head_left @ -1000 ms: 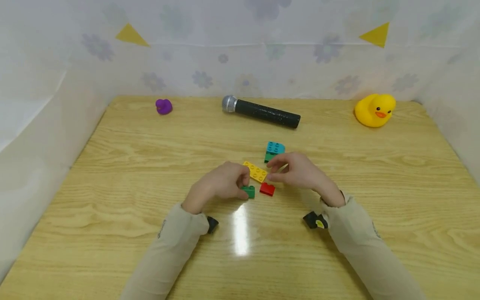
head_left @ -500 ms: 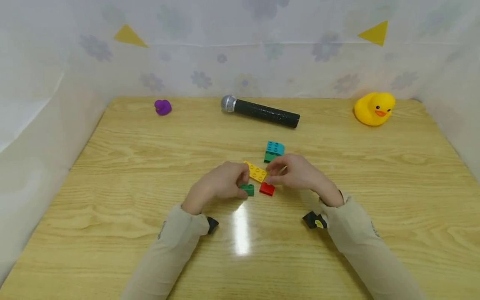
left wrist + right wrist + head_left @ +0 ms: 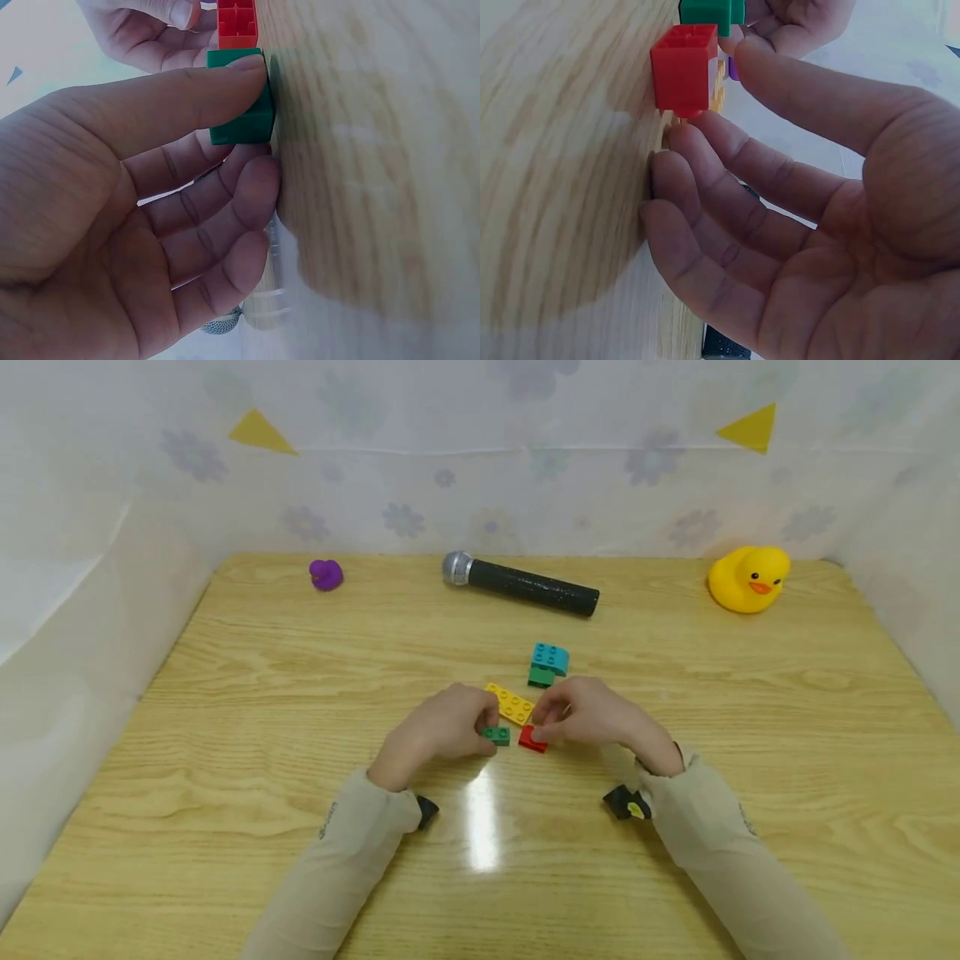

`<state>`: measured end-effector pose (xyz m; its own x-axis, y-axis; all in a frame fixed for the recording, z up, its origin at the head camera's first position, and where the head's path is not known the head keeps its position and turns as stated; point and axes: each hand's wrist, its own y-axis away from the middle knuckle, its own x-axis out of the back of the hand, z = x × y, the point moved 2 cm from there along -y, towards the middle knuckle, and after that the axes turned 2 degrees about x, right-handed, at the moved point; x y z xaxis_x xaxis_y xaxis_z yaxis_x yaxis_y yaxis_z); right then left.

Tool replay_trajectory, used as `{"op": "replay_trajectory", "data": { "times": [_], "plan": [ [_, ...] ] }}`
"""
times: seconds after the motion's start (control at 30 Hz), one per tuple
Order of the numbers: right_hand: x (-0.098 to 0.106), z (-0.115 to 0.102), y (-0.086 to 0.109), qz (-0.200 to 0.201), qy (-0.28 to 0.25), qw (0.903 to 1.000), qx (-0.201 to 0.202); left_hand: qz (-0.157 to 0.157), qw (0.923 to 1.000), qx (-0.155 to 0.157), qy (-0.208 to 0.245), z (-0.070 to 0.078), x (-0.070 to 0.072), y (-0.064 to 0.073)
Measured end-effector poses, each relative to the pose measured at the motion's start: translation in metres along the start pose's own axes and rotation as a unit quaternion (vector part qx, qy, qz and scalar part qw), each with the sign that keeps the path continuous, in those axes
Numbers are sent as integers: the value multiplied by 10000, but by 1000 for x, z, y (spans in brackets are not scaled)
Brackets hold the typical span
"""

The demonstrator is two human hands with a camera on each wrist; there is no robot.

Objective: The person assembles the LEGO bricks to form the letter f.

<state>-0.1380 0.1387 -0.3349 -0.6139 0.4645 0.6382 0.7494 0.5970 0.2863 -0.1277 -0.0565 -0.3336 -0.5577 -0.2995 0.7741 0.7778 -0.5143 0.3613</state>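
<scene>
My left hand pinches a small green toy brick between thumb and fingers, low over the table. My right hand is around a small red brick, fingers loosely bent. In the right wrist view its fingertips are right at the red brick's stud, and its thumb stands off the brick's side. That brick lies on its side, its hollow underside toward my left hand. Just behind both bricks is a flat yellow brick with studs up, partly behind my left fingers.
Behind my right hand stands a blue brick with a green brick below its front edge. A black microphone, a purple duck and a yellow duck line the table's back, before a flowered white cloth.
My right hand has come slightly toward me, its thumb now overlapping the red brick in the head view. The green brick in my left hand has tilted, showing more of its studded top.
</scene>
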Motion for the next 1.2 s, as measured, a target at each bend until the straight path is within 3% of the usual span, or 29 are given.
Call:
{"op": "replay_trajectory", "data": {
  "times": [0.4,1.2],
  "plan": [
    [-3,-3,-1,-197,-113,9994,-273,-39,9999,-14,97,-3,0,-2],
    [-4,-4,-2,-273,130,9991,-294,-306,9995,8,107,-4,4,-2]
  ]
}}
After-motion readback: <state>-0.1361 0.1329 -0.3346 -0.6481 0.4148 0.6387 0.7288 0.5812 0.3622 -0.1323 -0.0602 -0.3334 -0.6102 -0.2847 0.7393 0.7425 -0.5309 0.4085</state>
